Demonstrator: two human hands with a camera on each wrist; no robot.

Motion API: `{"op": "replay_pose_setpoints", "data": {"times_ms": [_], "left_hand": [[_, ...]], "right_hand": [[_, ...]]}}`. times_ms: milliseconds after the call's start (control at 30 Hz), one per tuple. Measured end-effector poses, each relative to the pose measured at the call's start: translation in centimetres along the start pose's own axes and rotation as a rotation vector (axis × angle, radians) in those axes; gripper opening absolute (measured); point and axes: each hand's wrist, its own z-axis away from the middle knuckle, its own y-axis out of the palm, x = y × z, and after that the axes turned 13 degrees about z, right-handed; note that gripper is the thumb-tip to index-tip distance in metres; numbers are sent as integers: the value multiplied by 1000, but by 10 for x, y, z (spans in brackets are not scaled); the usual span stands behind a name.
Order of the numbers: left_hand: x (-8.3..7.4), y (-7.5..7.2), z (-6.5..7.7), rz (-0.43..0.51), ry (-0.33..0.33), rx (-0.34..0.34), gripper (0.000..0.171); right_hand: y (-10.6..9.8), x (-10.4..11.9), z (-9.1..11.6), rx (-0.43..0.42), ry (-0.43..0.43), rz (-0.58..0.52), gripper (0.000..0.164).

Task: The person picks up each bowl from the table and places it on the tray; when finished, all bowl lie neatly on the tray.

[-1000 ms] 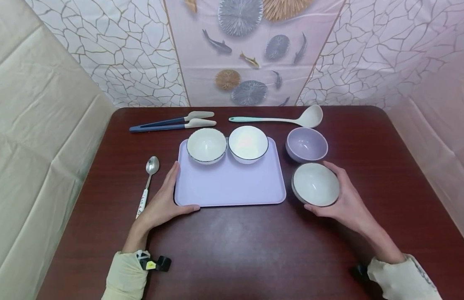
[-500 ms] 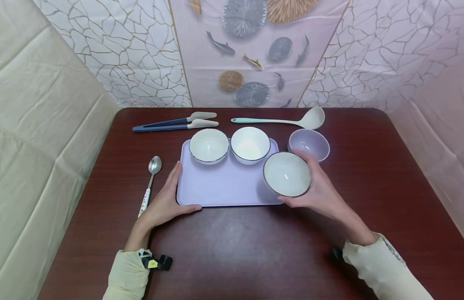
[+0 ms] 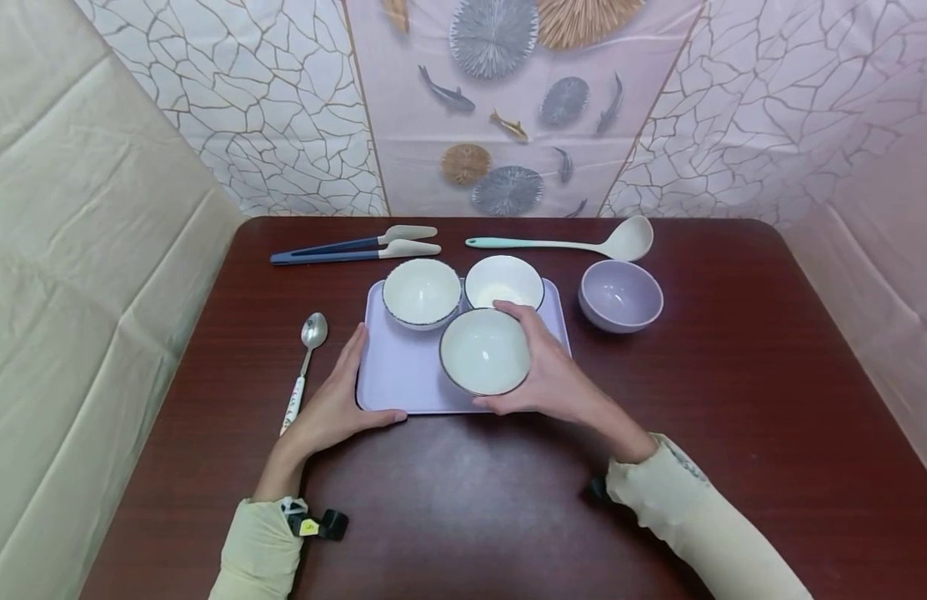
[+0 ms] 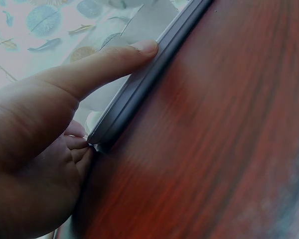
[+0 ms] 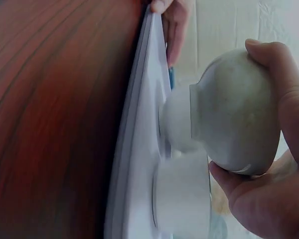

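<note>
My right hand (image 3: 557,375) grips a greyish-white bowl (image 3: 484,352) with a dark rim, thumb at its near side and fingers at its far side. In the right wrist view this bowl (image 5: 239,114) hangs above the pale purple tray (image 5: 139,184), its foot raised off the tray surface. My left hand (image 3: 336,400) rests at the near left corner of the tray (image 3: 392,379); its thumb lies along the front edge and its straight fingers along the left side. Two white bowls stand side by side at the tray's back: one with a speckled rim (image 3: 422,292), one dark-rimmed (image 3: 501,279).
A purple bowl (image 3: 621,296) stands right of the tray. Behind lie blue-and-white tongs (image 3: 358,250) and a ladle (image 3: 624,240) with a mint handle. A metal spoon (image 3: 302,375) with a patterned handle lies beside my left hand. Fabric walls surround the table (image 3: 463,500).
My right hand has carried the greyish-white bowl leftward, from in front of the purple bowl to over the tray's middle. My left hand stays at the tray corner. The head view has shifted slightly.
</note>
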Motion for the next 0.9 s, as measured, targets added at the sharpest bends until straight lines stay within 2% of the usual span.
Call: {"op": "replay_pose_setpoints", "data": {"times_ms": [233,433,900], "left_hand": [[2,-1,0,-5,30,0,135],[2,-1,0,3,38,4,133],[4,-1,-1,16,93,0,132]], "right_hand": [[37,10,-13,52,-15,-28,117],[58,15,-16,73,-27,-25,117],[75,18,-23,42,-55,-5,118]]}}
